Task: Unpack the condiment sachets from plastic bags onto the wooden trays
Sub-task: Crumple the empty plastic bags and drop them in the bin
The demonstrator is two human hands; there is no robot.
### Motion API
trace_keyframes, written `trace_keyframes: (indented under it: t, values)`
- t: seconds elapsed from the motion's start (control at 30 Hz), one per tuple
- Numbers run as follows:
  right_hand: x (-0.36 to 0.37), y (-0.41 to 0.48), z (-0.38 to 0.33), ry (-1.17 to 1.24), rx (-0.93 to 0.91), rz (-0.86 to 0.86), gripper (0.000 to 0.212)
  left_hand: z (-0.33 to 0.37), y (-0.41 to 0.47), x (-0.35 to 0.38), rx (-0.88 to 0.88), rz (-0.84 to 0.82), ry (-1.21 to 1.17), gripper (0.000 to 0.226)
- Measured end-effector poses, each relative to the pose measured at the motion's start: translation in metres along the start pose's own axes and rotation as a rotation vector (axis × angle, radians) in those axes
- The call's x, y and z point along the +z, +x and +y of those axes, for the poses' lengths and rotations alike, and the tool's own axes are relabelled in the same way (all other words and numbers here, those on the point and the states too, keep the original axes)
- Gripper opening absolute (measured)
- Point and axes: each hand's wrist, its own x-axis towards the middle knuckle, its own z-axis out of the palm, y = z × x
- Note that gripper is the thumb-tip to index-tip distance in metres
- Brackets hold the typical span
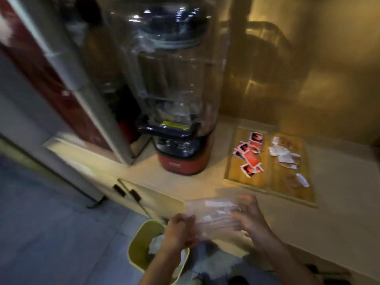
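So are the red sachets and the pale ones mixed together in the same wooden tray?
No, the red condiment sachets lie in the left wooden tray, and the pale white and brown sachets lie apart in the right wooden tray.

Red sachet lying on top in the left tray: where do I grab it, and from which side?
Take the red sachet by its near-right edge, coming from above on the right-hand side. It lies flat and tilted on the pile in the left wooden tray, with bare wood beside that edge.

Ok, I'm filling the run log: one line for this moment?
hands: left hand and right hand hold clear plastic bag | sachets: on wooden trays | bin: below
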Motion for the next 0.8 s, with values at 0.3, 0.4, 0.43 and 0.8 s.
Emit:
trace_keyframes:
  t: [0.3, 0.4, 0.43, 0.8]
  values:
    - [0.109, 0.009, 0.016, -0.299, -0.024, -0.302, 0.024, -0.041, -0.008, -0.091, 0.061, 0.403, -0.130, 0.025]
    - [0.137, 0.011, 0.027, -0.369, -0.149, -0.318, 0.023, -0.052, -0.001, -0.107, 0.200, 0.567, -0.011, 0.016]
    - [0.146, 0.011, 0.031, -0.372, -0.214, -0.298, 0.022, -0.054, 0.002, -0.112, 0.258, 0.606, 0.045, 0.016]
    - [0.214, 0.074, 0.140, -0.423, -0.640, -0.212, 0.040, -0.133, 0.114, -0.158, 0.632, 0.633, 0.376, 0.023]
